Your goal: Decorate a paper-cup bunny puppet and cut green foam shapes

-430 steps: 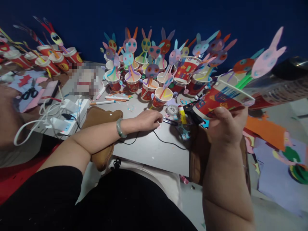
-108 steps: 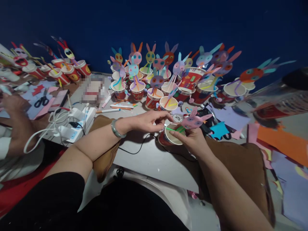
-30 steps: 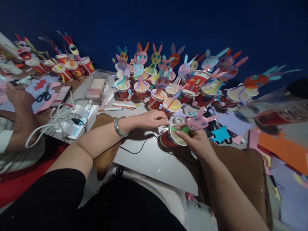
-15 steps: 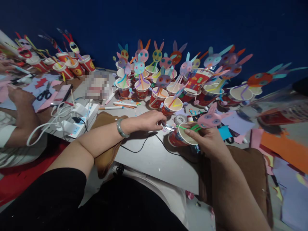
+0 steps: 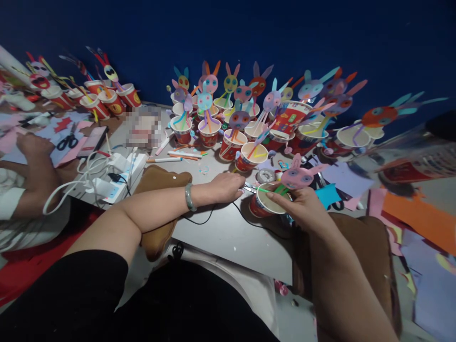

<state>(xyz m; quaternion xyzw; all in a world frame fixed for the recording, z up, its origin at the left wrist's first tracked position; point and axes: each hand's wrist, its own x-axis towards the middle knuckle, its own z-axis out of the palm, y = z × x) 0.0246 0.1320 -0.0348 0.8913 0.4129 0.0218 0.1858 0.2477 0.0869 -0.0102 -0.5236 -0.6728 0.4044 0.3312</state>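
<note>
Paper cup (image 5: 261,207) on near side, right of centre. Right hand (image 5: 302,203) clamps green stems (image 5: 281,191) of pink rabbit (image 5: 297,178) at rim. Left hand (image 5: 227,188) grips scissors (image 5: 250,188) at stem; bite unclear. Face, ears done; stem work judged unfinished.

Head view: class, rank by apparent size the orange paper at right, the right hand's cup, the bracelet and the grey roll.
1. Orange paper
2. Cup, partly covered
3. Bracelet and grey roll: too alike to rank
</note>
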